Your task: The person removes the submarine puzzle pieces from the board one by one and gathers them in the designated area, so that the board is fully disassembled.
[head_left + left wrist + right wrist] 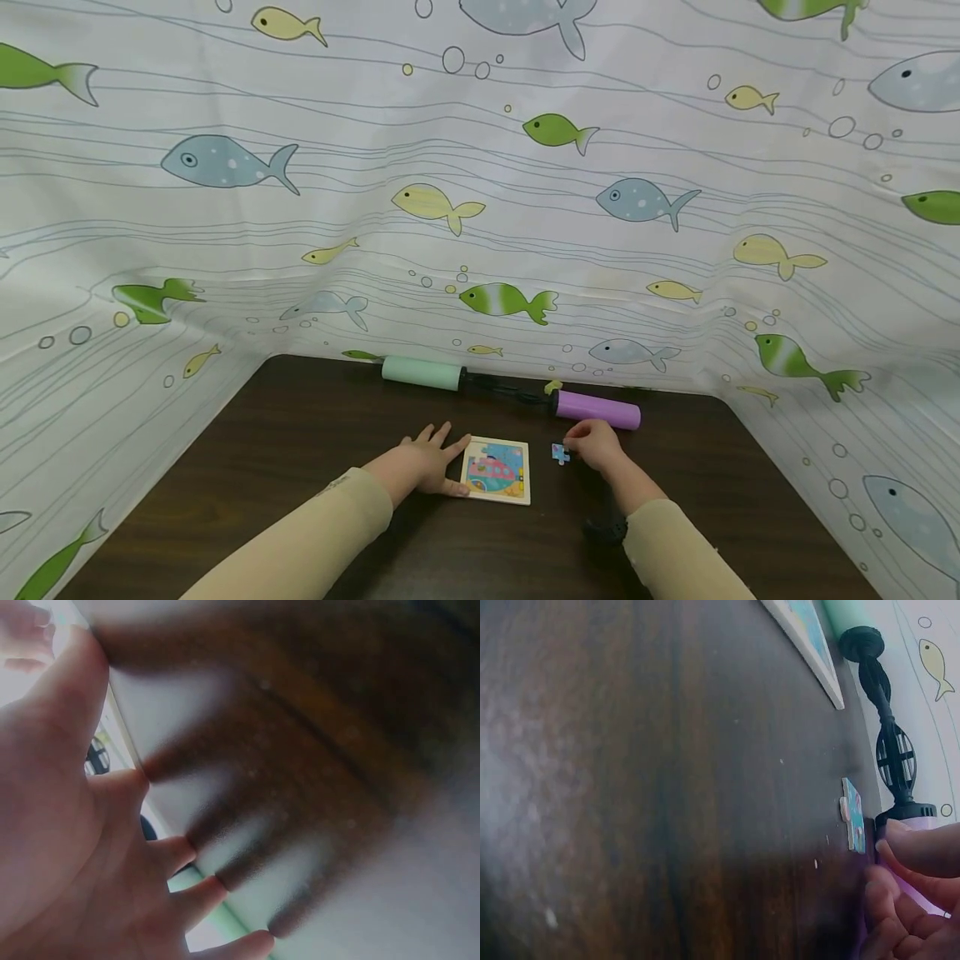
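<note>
Fish-patterned cloth (480, 208) hangs behind and on both sides of a dark wooden bench (300, 450). Near the bench's middle lies a small square puzzle board (497, 471) with a colourful picture on it. The left hand (423, 462) lies flat on the bench at the board's left edge, its fingers (176, 855) straight and spread apart, with the fingertips touching the board's rim. The left wrist view shows the same spread fingers, though it is blurred.

Just right of the board, a single loose puzzle piece (560, 454), blue with some pink, rests on the bench. The right hand (596, 444) sits right beside it, fingers (919, 851) curled; in the right wrist view the fingertips are at the piece's edge, but whether they actually pinch it cannot be told.

Along the back of the bench, close to the cloth, lies a skipping rope: a mint green handle (422, 372) on the left, a purple handle (597, 410) on the right, and black cord (502, 389) bunched between them. The purple handle is just behind the right hand.
</note>
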`<state>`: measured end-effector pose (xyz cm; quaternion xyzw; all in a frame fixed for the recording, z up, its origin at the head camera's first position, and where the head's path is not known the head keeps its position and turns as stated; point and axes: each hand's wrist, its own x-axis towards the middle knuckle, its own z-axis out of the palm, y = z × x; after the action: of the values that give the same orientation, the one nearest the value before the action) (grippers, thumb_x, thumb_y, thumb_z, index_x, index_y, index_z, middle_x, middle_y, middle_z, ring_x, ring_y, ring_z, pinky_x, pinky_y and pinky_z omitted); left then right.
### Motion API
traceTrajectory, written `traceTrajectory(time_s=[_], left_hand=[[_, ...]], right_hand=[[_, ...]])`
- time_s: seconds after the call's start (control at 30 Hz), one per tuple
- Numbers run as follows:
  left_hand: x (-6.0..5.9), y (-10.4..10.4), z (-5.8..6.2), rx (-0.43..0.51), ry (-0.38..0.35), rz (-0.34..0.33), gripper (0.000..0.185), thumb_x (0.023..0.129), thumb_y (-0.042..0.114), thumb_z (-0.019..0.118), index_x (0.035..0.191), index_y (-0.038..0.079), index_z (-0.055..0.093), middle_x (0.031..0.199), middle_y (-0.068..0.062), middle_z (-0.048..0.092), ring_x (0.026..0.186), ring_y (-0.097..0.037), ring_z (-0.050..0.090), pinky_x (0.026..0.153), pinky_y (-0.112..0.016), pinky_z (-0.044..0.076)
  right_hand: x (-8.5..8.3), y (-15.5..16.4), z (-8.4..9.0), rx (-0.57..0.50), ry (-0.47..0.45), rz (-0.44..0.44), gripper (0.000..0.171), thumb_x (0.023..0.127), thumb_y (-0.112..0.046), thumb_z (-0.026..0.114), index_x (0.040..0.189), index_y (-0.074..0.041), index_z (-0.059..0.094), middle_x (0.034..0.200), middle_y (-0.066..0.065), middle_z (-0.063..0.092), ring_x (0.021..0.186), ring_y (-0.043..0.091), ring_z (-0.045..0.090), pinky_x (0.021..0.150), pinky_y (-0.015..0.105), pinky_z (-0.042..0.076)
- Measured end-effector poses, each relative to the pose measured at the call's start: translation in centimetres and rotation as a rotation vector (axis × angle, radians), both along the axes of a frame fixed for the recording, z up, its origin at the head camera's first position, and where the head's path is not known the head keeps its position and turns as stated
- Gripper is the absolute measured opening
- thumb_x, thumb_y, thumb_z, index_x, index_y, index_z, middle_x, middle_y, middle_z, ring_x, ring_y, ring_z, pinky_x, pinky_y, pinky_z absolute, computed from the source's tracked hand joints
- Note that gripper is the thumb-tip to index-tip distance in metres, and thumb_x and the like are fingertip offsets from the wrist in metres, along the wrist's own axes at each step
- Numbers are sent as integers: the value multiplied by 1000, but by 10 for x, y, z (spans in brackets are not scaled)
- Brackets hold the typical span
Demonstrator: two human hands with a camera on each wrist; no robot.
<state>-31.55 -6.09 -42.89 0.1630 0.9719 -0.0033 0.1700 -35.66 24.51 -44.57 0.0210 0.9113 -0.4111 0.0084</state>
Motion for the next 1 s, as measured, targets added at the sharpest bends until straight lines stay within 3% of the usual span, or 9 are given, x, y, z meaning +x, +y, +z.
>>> traceTrajectory(time_s=[0.23, 0.73, 1.0], left_hand=[[0, 0, 1, -6, 6, -1, 91, 83, 71, 57, 158, 32, 23, 162, -9, 19, 146, -36, 20, 110, -59, 25], [-3, 2, -1, -32, -21, 14, 92, 84, 73, 53, 159, 35, 17, 163, -6, 15, 148, -32, 16, 112, -56, 23], [-3, 0, -1, -15, -24, -3, 92, 84, 73, 53, 159, 33, 19, 163, -8, 15, 147, -34, 17, 111, -57, 24]], right_hand=[[-2, -10, 0, 64, 98, 21, 5, 88, -5, 73, 86, -2, 69, 84, 6, 64, 75, 22, 56, 68, 37, 48], [6, -80, 8, 52, 77, 307, 6, 89, -11, 76, 85, -7, 73, 82, 0, 62, 77, 18, 55, 67, 34, 48], [7, -105, 4, 70, 78, 359, 3, 86, -7, 77, 86, -8, 74, 78, 0, 58, 73, 16, 52, 64, 33, 45]])
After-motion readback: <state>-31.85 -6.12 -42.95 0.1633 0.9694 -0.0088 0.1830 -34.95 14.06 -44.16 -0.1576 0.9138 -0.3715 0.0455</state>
